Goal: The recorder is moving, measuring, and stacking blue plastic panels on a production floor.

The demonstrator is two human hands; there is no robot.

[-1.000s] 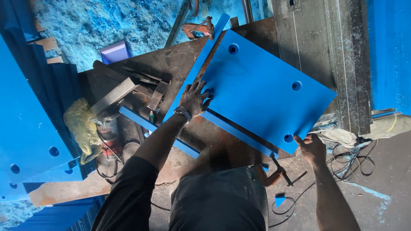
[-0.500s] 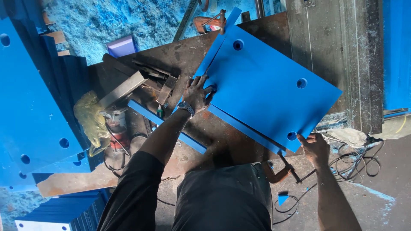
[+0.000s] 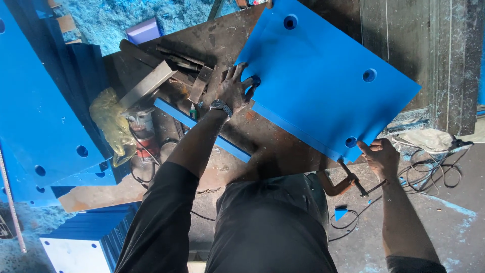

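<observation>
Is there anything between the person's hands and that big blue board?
Nothing visible. The left hand lies flat on the blue board at its left corner, fingers by a hole. The right hand touches the near corner, beside another hole.

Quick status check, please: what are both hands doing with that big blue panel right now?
Left hand flat on blue panel edge. Right hand gripping its near corner. Panel lies on workbench; blue strip alongside.
</observation>
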